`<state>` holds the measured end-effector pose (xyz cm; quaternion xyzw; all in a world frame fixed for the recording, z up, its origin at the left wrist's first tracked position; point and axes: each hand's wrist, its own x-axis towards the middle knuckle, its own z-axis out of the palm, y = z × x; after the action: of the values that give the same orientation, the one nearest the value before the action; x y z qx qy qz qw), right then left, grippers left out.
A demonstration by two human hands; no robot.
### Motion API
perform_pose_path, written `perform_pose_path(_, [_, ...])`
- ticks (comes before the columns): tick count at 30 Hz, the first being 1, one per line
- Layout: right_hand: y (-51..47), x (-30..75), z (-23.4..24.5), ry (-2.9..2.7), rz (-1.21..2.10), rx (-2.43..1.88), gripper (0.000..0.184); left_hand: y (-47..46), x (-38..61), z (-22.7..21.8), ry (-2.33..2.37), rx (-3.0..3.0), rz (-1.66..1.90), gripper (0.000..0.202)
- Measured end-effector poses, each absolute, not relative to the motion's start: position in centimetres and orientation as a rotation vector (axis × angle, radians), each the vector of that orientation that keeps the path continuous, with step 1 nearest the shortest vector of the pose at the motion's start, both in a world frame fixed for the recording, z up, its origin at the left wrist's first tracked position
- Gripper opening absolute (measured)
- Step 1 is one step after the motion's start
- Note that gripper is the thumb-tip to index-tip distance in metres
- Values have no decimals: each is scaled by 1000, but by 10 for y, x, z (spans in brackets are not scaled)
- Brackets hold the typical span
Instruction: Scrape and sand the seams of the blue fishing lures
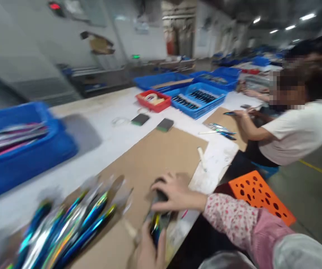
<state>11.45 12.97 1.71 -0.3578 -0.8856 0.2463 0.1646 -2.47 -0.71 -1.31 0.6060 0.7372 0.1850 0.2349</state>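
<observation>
My left hand (149,248), at the bottom centre of the head view, is closed around a shiny blue and yellow fishing lure (155,225), partly hidden by the fingers. Just above it, my right hand (173,194) curls over a dark block (160,188) close to the lure's upper end; motion blur hides whether the two touch. To the left, a pile of shiny blue, silver and yellow fishing lures (77,228) with clear, blurred ends lies on a brown cardboard sheet (152,155).
A blue bin (57,145) with silver and pink pieces stands left. Two dark blocks, one being this block (165,125), lie beyond the cardboard. A red tray (161,106) and a blue tray (206,108) stand further back. A co-worker (295,127) sits right, near an orange perforated stool (262,196).
</observation>
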Motion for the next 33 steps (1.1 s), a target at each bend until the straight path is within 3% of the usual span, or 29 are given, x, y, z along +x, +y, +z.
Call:
perform_pose_path(6, [147,109,20,-2522,479,-1103,34,-11,-7,5,2081,1524,359,42])
perform_pose_path(17, [140,108,26,-2550,355,-1210,33,-8,-2,14,2057,1495,324,39])
perform_pose_path(33, [140,110,27,-2599,431,-1203,31,-8,-4,11,2012,1469,395,42])
